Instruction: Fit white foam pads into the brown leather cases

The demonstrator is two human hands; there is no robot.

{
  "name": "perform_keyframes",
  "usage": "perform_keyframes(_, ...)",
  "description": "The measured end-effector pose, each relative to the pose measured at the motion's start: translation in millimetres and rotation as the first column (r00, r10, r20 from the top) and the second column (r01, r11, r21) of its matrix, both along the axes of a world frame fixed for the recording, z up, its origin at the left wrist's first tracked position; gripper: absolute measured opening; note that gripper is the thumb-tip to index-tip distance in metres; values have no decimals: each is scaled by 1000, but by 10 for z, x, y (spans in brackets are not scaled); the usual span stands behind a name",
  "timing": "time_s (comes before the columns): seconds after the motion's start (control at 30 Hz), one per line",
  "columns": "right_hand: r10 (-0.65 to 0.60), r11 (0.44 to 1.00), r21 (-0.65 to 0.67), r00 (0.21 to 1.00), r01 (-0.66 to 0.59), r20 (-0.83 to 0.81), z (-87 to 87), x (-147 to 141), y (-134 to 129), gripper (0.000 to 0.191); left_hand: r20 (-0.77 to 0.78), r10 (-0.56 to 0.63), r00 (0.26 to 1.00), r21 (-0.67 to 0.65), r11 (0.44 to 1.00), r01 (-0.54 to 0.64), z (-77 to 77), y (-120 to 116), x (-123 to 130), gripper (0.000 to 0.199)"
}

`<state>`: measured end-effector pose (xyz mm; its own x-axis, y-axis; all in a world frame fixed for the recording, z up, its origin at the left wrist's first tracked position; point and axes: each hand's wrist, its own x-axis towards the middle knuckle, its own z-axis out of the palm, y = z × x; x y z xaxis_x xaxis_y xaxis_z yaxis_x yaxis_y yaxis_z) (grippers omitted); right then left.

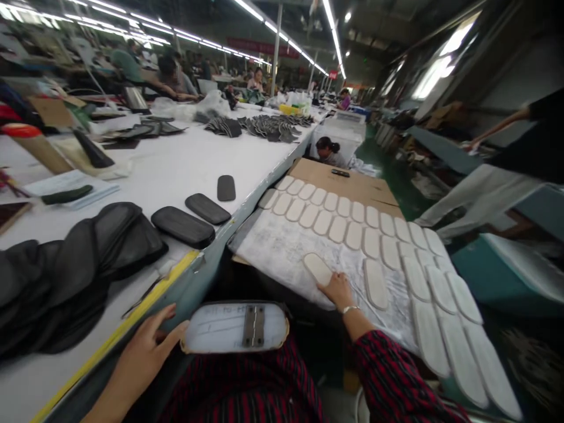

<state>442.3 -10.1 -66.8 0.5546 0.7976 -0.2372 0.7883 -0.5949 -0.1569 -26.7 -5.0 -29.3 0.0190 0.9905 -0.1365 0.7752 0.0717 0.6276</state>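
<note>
My right hand (338, 292) grips the near end of a pale oval pad (316, 267) over the white-covered board at my right. On that board lie rows of similar pale oval pads (375, 285). My left hand (147, 352) is open with its fingers apart, its fingertips by the left end of an oval form (220, 329). The form is whitish underneath, carries a dark metal hinge (254, 326) and sits in front of my lap. Whether my left hand touches it, I cannot tell.
Black oval pieces (183, 226) and a heap of black fabric (88, 252) lie on the white table (167, 155). Yellow tape (127, 320) runs along its edge. A cardboard sheet (370, 185) holds a dark phone-like object (340, 173). Other people work farther back; one stands at right.
</note>
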Motion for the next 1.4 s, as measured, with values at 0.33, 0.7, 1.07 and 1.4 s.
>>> perform_keyframes(0.33, 658, 751, 425, 627, -506, -416, 983, -635, -495, 74, 429, 131, 894, -296, 955, 2, -90, -143, 129, 64)
perform_keyframes(0.7, 860, 509, 252, 483, -823, -163, 1040, -1711, -257, 67, 571, 111, 813, -217, 976, 19, 10, -333, 353, 58)
perform_keyframes(1.07, 912, 405, 235, 410, -884, -29, 987, -1741, -290, 67, 633, 281, 722, -267, 954, -137, -89, -293, 503, 64)
perform_keyframes(1.4, 912, 403, 236, 411, -885, -16, 955, -1773, -255, 73, 685, 270, 677, -272, 956, -105, -69, -297, 499, 64)
